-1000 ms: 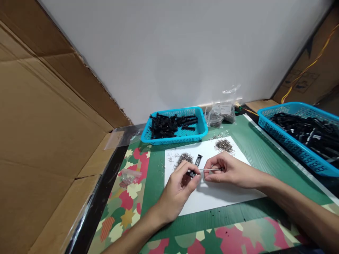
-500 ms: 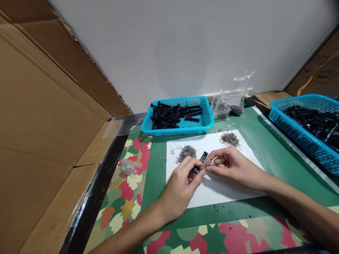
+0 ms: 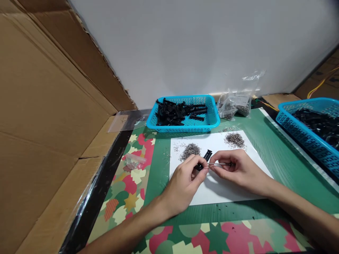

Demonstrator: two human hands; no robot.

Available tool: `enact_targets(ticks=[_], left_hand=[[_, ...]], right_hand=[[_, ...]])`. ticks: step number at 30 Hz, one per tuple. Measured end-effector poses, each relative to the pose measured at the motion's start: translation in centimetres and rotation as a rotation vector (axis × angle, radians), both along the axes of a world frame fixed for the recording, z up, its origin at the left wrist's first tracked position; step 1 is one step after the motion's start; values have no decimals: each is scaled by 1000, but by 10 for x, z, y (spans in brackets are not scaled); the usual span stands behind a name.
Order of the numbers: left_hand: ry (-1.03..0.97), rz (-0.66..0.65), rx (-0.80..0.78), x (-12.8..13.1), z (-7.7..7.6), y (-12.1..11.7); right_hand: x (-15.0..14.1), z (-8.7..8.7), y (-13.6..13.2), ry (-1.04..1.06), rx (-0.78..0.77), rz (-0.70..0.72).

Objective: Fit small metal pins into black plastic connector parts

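My left hand (image 3: 182,183) is closed around a narrow black plastic part (image 3: 208,154), whose far end sticks out past the fingers, tilted up to the right. In my right hand (image 3: 242,173) the fingers pinch a thin metal rod-like tool (image 3: 219,163) with a dark rear end. The tool's tip points left and meets the left fingertips beside the black part; exact contact there is hidden. Both hands are over a white sheet of paper (image 3: 206,195). One pile of tiny metal pieces (image 3: 191,151) lies just beyond the left hand, another metal pile (image 3: 235,139) beyond the right.
A blue basket (image 3: 185,129) of black plastic parts stands at the back, with clear bags (image 3: 242,106) of metal pieces beside it. Another blue basket (image 3: 307,137) is at the right. A small plastic bag (image 3: 134,161) lies left. Cardboard (image 3: 58,106) walls the left side.
The whole view has shifted slightly, so things appear further right. Both hands keep their holds, and more of the black part's far end shows now.
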State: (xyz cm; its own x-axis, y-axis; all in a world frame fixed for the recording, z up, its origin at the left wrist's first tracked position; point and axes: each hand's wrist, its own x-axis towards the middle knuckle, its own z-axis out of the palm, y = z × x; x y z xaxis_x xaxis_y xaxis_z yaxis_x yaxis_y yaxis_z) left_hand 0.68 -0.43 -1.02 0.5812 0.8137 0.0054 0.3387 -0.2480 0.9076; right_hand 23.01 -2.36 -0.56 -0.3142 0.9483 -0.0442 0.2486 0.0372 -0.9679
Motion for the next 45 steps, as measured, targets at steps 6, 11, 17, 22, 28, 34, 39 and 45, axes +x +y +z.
enact_targets(ticks=[6,11,17,22,28,34,39,45], left_hand=[[37,-40,25,-1,5,-1],[157,-168,45,-1,14,-3],[127,-88,-83,0,8,-3],[-14,-87,-226,1,2,-3],[49,-109,-179,3,4,-4],[72,-118,-148,3,4,-4],[84,-123,-118,3,3,-4],[150,-136,23,5,6,-4]], right_hand=[[11,6,2,-40,78,-68],[33,8,13,-112,15,-190],[37,4,15,-171,-144,-84],[30,-1,15,-210,-180,-61],[24,3,15,-212,-169,-46],[23,2,14,-280,-137,-69],[23,2,12,-403,-28,-49],[23,5,9,-435,32,-23]])
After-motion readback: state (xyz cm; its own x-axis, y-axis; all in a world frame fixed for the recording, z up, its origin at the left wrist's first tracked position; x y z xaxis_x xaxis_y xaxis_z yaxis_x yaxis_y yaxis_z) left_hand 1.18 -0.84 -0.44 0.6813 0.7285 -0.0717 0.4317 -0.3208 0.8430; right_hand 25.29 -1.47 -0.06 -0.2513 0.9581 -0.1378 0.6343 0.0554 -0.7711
